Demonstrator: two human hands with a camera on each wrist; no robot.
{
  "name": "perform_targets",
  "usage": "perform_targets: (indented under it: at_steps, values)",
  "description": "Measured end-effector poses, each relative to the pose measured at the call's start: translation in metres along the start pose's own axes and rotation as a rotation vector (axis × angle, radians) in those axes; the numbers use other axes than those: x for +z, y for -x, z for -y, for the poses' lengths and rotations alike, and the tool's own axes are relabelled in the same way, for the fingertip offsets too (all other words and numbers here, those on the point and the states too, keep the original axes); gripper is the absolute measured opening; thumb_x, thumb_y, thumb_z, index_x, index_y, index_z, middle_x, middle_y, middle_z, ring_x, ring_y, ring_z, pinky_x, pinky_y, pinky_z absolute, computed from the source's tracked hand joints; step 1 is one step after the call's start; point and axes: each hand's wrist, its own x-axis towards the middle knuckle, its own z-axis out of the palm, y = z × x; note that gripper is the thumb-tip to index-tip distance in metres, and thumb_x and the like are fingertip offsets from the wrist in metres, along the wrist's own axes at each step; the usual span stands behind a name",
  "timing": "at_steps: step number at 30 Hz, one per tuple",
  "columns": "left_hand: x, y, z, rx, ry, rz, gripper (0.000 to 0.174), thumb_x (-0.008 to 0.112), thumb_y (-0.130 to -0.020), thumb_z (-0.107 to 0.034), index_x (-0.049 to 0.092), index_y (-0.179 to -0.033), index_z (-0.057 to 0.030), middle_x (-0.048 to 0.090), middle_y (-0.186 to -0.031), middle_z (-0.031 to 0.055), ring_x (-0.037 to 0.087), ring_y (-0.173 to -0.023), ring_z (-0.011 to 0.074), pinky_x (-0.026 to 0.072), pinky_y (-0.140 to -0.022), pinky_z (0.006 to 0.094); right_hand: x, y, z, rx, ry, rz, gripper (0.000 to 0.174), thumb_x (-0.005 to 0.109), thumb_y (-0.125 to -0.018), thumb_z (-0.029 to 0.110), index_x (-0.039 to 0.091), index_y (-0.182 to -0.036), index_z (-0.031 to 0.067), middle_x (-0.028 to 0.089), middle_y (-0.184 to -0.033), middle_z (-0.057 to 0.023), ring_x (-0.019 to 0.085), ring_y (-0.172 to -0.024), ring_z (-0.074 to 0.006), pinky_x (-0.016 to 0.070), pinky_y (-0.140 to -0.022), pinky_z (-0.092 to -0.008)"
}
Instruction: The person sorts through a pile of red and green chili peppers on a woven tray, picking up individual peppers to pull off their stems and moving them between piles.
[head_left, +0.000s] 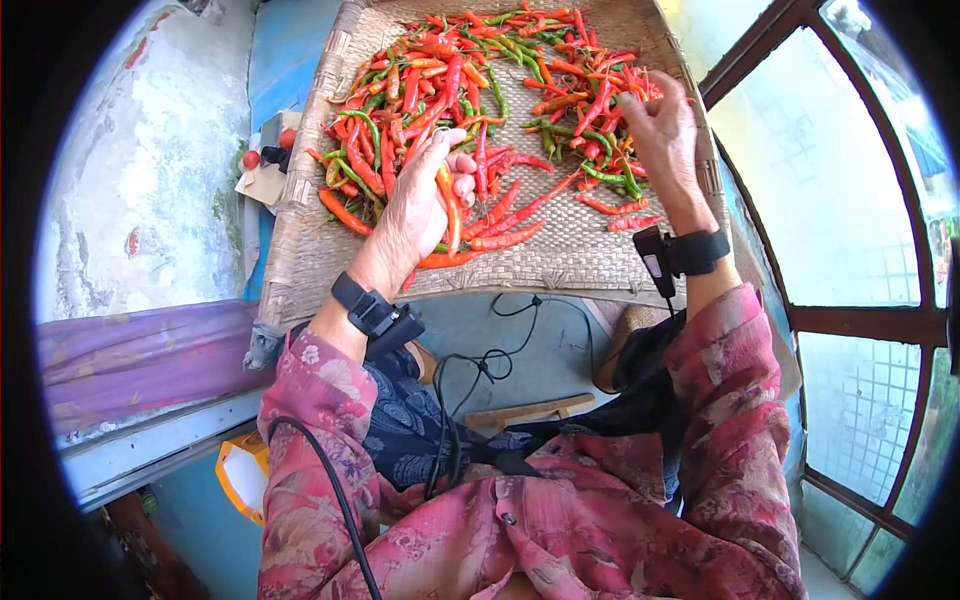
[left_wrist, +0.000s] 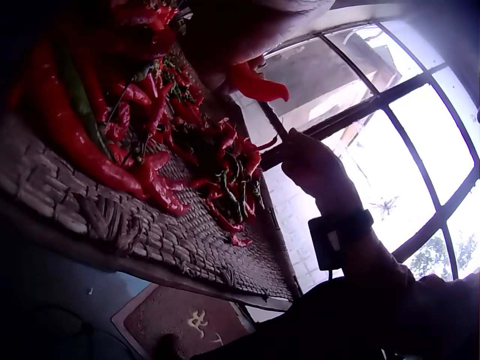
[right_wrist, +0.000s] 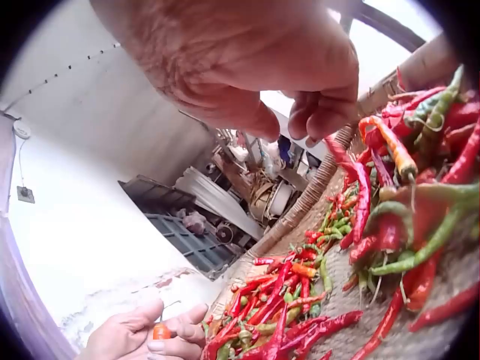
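Note:
In the head view, my left hand [head_left: 415, 205] grips an orange-red pepper [head_left: 452, 215] that hangs down past the palm, above the near part of a woven tray [head_left: 560, 265]. The right wrist view also shows this hand [right_wrist: 146, 334] with the orange pepper's end [right_wrist: 160, 331] between its fingers. My right hand [head_left: 668, 145] is over the right-hand pile of red and green peppers [head_left: 590, 110]. Its fingers are bent, with a gap between thumb and fingers [right_wrist: 322, 112]; a red pepper [right_wrist: 360, 187] lies close below the fingertips. In the left wrist view, a red pepper [left_wrist: 259, 84] sticks out beneath the left hand.
A larger pepper pile [head_left: 410, 90] covers the tray's left part, and several loose peppers lie near its front. Windows [head_left: 840, 180] stand at the right and a pale wall [head_left: 150, 170] at the left. Black cables [head_left: 485, 365] hang below the tray.

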Motion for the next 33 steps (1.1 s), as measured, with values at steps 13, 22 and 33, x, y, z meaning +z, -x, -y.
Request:
perform_targets:
  at_steps: [13,22,33]
  values:
    - [0.016,0.002,0.012,0.099,-0.038,0.198,0.030,0.048,-0.097,-0.023,0.053,-0.118,-0.0021,0.057,-0.104,0.0065,0.056,-0.095,0.0160,0.0466,-0.086,0.0304,0.043,0.084,0.058,0.159,-0.345,0.829,0.033,0.063,-0.084,0.030,0.063,-0.089,-0.0019,0.060,-0.065,-0.0113,0.058,-0.061,-0.0164,0.0465,-0.056,-0.0341]
    - [0.000,0.012,0.016,0.296,-1.812,0.278,0.033,0.067,-0.079,-0.027,0.055,-0.098,-0.0039,0.062,-0.086,0.0166,0.060,-0.089,0.0307,0.0498,-0.070,0.0402,0.003,0.016,0.023,0.171,-0.147,0.413,0.026,0.061,-0.083,0.023,0.066,-0.088,-0.0016,0.062,-0.062,-0.0066,0.057,-0.052,-0.0130,0.0455,-0.049,-0.0307]
    - [-0.010,0.003,0.051,0.428,-1.815,0.366,0.020,0.057,-0.068,-0.004,0.051,-0.086,0.0031,0.060,-0.076,0.0226,0.059,-0.077,0.0417,0.0495,-0.068,0.0473,0.001,0.025,0.025,-0.084,-0.034,0.403,0.024,0.060,-0.081,0.022,0.067,-0.088,-0.0002,0.066,-0.075,-0.0176,0.067,-0.070,-0.0270,0.0520,-0.067,-0.0361]
